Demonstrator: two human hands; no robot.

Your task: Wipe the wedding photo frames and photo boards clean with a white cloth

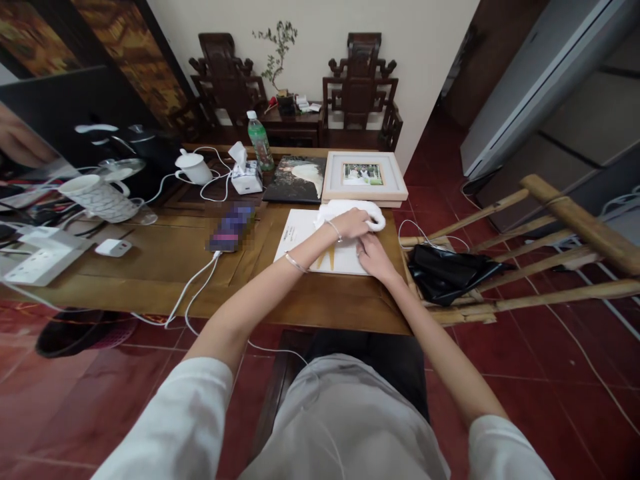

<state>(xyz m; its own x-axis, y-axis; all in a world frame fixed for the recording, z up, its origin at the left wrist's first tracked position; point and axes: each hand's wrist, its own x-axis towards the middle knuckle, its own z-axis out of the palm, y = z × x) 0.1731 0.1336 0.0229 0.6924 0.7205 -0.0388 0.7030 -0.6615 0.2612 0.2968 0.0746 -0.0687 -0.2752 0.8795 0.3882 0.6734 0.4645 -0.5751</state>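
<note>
A thick, soft-looking white cloth, with a rounded loop at its right end, lies over the far part of a flat white board. The board has small dark print at its left and a yellow shape partly under my arm. My left hand is on the cloth, its fingers bent around the part beside the loop. Just nearer to me, my right hand rests low over the board with curled fingers, close under the left hand. Whatever is between its fingertips is hidden.
Behind the board are a framed photo and a dark picture panel. A green bottle, tissue box, white lidded cup and cabled phone stand or lie leftward. A bamboo chair holds a black bag at right.
</note>
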